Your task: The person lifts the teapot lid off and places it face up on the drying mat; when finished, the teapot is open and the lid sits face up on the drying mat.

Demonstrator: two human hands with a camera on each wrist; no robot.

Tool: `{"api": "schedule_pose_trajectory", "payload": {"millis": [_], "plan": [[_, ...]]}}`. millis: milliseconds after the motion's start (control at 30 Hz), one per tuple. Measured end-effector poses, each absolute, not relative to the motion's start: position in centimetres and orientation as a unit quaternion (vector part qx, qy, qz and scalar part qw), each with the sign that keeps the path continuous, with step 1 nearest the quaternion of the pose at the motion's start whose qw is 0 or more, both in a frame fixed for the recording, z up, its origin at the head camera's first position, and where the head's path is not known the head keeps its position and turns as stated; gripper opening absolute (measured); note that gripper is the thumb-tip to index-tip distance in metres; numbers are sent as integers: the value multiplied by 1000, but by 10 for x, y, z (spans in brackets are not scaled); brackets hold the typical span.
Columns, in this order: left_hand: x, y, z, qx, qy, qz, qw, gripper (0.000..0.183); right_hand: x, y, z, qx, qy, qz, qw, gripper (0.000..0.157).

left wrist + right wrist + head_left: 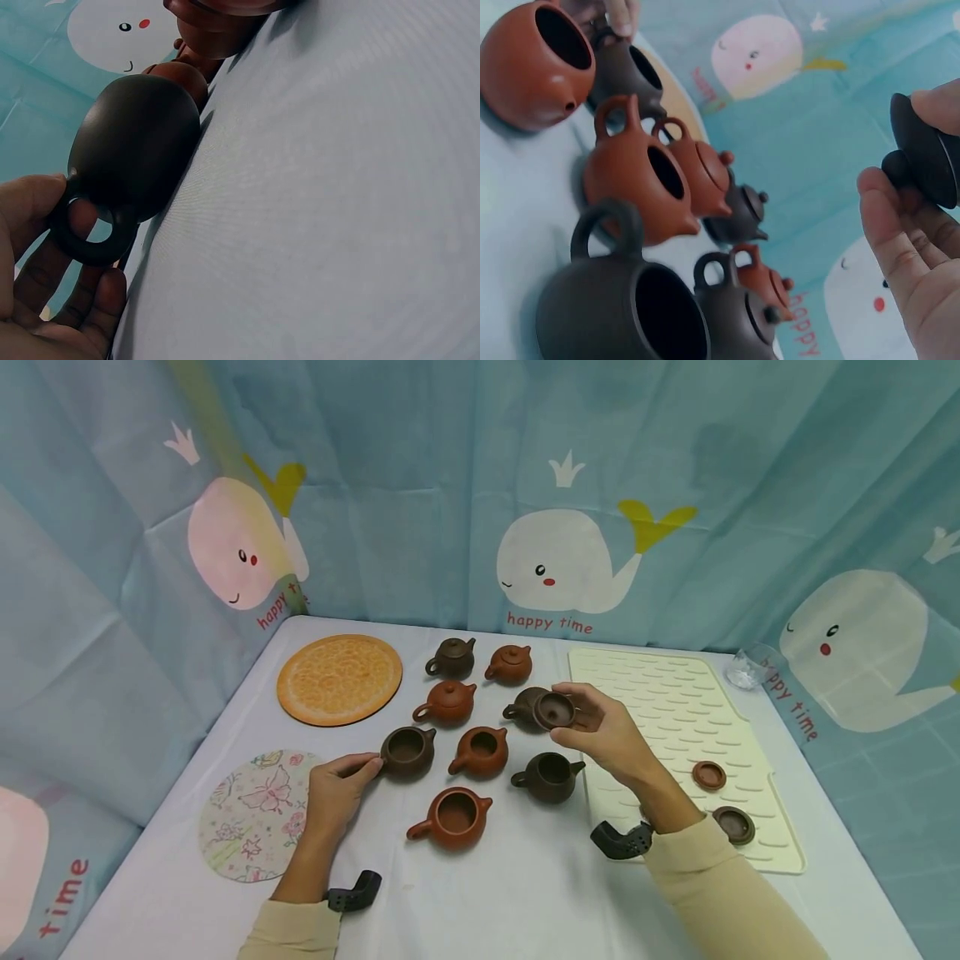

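Observation:
My left hand pinches the ring handle of a dark brown teapot with no lid; in the left wrist view thumb and fingers lie at the handle. In my right hand a dark round lid is held up by its edge, tilted. The right wrist view shows its knob beside the fingers. Behind this lid, partly covered by it in the head view, stands a dark lidded teapot. Nearest below it is a dark open teapot.
Two orange-brown open teapots, one central and one nearer, stand between my hands. Several lidded teapots stand behind. A cream mat at right bears a reddish lid and a dark lid. Two round mats lie left.

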State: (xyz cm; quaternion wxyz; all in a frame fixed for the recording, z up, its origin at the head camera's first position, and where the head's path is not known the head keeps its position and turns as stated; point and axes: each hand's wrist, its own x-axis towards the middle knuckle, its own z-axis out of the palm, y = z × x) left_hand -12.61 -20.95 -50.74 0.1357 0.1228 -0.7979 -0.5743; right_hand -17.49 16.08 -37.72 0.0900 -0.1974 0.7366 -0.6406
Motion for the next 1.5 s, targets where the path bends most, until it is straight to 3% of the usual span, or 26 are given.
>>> {"api": "schedule_pose_trajectory", "payload": {"millis": [733, 1500], "plan": [[-127, -208, -505, 118, -796, -578, 134, 17, -174, 234, -393, -142, 782, -605, 48, 61], [-125, -210, -507, 119, -788, -590, 131, 20, -188, 279, -425, -55, 851, -517, 73, 64]]}}
